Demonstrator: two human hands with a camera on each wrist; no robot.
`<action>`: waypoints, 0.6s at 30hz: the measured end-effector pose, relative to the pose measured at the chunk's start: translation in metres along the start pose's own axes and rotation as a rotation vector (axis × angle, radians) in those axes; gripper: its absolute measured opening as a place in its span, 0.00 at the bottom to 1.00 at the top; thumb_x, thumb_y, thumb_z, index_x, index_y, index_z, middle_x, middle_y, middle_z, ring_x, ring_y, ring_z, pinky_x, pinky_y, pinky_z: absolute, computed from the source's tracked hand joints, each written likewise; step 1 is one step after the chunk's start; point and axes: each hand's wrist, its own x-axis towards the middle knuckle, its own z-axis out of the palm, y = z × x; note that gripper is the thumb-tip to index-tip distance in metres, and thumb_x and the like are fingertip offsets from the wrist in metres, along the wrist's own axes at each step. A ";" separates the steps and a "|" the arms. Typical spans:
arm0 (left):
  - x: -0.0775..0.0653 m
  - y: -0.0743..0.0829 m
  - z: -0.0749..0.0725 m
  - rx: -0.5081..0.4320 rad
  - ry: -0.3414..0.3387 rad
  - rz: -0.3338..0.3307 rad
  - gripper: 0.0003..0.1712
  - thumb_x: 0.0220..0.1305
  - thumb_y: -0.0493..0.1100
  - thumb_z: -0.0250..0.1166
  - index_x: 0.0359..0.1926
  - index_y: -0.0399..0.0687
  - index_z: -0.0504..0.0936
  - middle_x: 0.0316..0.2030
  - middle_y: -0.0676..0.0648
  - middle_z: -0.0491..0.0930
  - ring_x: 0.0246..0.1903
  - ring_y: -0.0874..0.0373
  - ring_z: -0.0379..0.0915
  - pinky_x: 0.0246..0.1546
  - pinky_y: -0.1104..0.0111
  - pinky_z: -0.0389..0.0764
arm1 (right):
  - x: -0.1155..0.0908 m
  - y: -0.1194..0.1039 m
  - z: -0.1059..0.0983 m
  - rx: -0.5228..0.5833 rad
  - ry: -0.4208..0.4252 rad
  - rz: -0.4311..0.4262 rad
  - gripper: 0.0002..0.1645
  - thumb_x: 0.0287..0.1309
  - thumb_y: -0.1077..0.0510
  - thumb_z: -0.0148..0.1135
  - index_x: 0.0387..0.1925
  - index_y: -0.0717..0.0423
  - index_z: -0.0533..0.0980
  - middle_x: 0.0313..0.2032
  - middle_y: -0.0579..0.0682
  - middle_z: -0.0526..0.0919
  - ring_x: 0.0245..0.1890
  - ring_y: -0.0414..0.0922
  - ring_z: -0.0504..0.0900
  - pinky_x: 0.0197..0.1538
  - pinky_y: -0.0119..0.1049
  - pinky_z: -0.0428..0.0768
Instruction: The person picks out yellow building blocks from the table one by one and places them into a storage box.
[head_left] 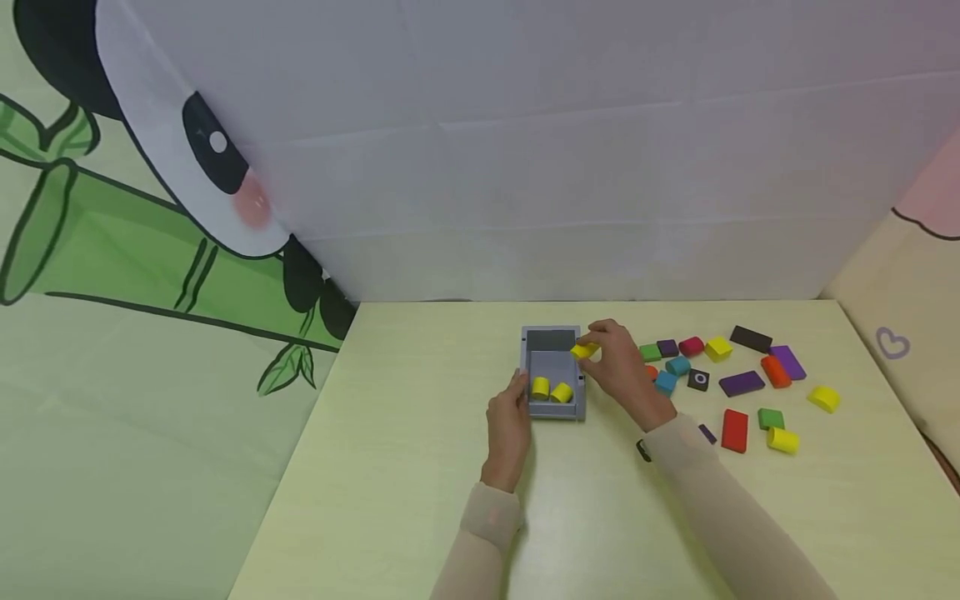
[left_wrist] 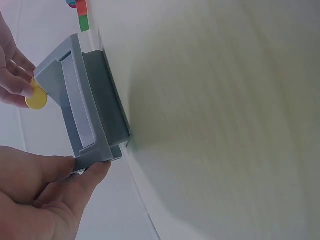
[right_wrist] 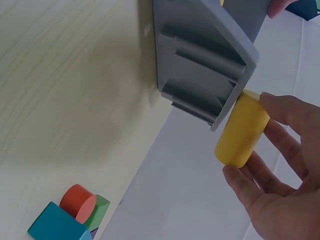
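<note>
A grey box (head_left: 553, 412) stands on the table with two yellow cylinders (head_left: 540, 387) inside at its near end. My left hand (head_left: 508, 425) grips the box's left wall; in the left wrist view the thumb and a finger (left_wrist: 97, 172) pinch its edge. Between the thumb and fingers of my right hand (head_left: 621, 367) is another yellow cylinder (right_wrist: 242, 129), held at the box's right rim. The right wrist view shows this cylinder tilted against the outer edge of the box wall (right_wrist: 200, 55).
Several coloured blocks lie to the right, among them a red block (head_left: 735, 431), a purple block (head_left: 742, 383), a black block (head_left: 751, 338) and a yellow arch-like block (head_left: 824, 398). Behind the pale table (head_left: 405, 433) hangs a printed cloth (head_left: 525, 208). The right forearm overlaps some blocks.
</note>
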 end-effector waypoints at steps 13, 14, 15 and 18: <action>-0.001 -0.001 0.000 0.012 -0.005 0.001 0.24 0.72 0.23 0.60 0.66 0.34 0.80 0.66 0.38 0.77 0.63 0.42 0.76 0.56 0.56 0.86 | 0.003 -0.012 0.012 -0.027 -0.032 -0.086 0.17 0.57 0.69 0.76 0.49 0.69 0.87 0.60 0.67 0.80 0.59 0.64 0.78 0.65 0.56 0.81; 0.000 -0.001 0.000 0.014 -0.004 0.002 0.24 0.72 0.23 0.60 0.66 0.34 0.80 0.66 0.38 0.78 0.63 0.42 0.76 0.55 0.57 0.86 | 0.003 -0.013 0.013 -0.032 -0.035 -0.091 0.17 0.57 0.69 0.77 0.49 0.68 0.87 0.60 0.66 0.80 0.59 0.64 0.78 0.65 0.56 0.81; 0.000 -0.001 0.000 0.015 -0.003 0.002 0.24 0.72 0.23 0.61 0.66 0.34 0.80 0.66 0.38 0.78 0.63 0.43 0.76 0.55 0.57 0.86 | 0.003 -0.014 0.014 -0.040 -0.038 -0.096 0.17 0.56 0.69 0.77 0.49 0.68 0.87 0.60 0.66 0.80 0.59 0.64 0.78 0.65 0.56 0.81; 0.000 -0.001 0.000 0.023 -0.004 -0.002 0.24 0.73 0.24 0.61 0.66 0.35 0.80 0.66 0.39 0.78 0.63 0.44 0.76 0.56 0.57 0.86 | 0.004 -0.016 0.016 -0.053 -0.046 -0.105 0.17 0.56 0.69 0.78 0.48 0.67 0.87 0.60 0.65 0.80 0.60 0.63 0.78 0.66 0.55 0.81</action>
